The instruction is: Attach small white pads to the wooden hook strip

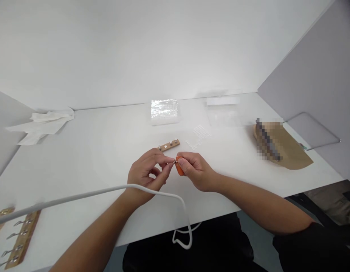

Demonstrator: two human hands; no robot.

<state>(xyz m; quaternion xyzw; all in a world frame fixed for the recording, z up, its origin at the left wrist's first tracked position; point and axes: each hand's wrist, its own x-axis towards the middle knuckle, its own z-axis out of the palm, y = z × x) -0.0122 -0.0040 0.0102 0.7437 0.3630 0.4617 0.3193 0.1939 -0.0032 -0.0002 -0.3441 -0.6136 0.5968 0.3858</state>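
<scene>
Near the middle of the table both hands meet at fingertip height. My right hand is closed around a small orange object whose exact kind I cannot make out. Thumb and forefinger of my left hand pinch a tiny metal piece against the tip of the orange object. Just behind the left hand lies a narrow wooden strip with small metal fittings and a white dot on it; the hand hides its left end.
White sticker dots lie beyond the hands. Behind them is a plastic-wrapped packet. White paper is at the far left, brown paper at the right. A wooden hook rack sits front left. A white cable crosses the foreground.
</scene>
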